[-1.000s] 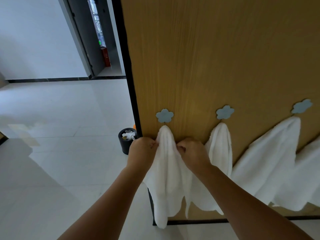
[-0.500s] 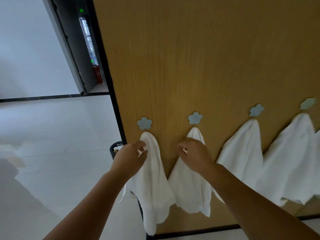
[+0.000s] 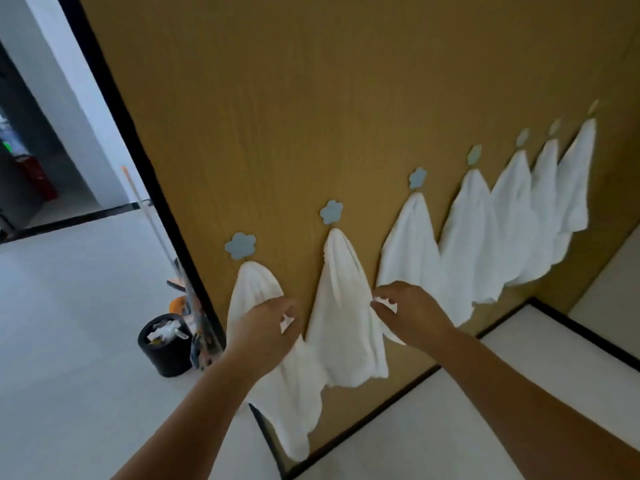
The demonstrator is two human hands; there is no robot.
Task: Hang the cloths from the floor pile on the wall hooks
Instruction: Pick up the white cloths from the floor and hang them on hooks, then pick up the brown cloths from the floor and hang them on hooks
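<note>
Several white cloths hang in a row from blue flower-shaped hooks on the wooden wall (image 3: 311,98). The leftmost cloth (image 3: 256,289) hangs from the first hook (image 3: 240,245), and the second cloth (image 3: 343,306) from the hook beside it (image 3: 331,212). A third cloth (image 3: 412,244) follows on the right. My left hand (image 3: 266,327) hovers in front of the leftmost cloth with loosely curled fingers and holds nothing. In front of the third cloth's lower edge is my right hand (image 3: 408,313), also loosely curled and empty. No floor pile is in view.
A black bin (image 3: 166,344) full of rubbish stands on the white floor by the wall's black left edge. A long-handled mop (image 3: 145,216) leans there. A dark doorway with a red extinguisher (image 3: 34,178) lies far left. A black skirting strip (image 3: 381,403) runs along the wall's foot.
Both hands have let go of the leftmost cloth and drawn apart, away from the wall. The view has swung right, bringing more hung cloths into sight.
</note>
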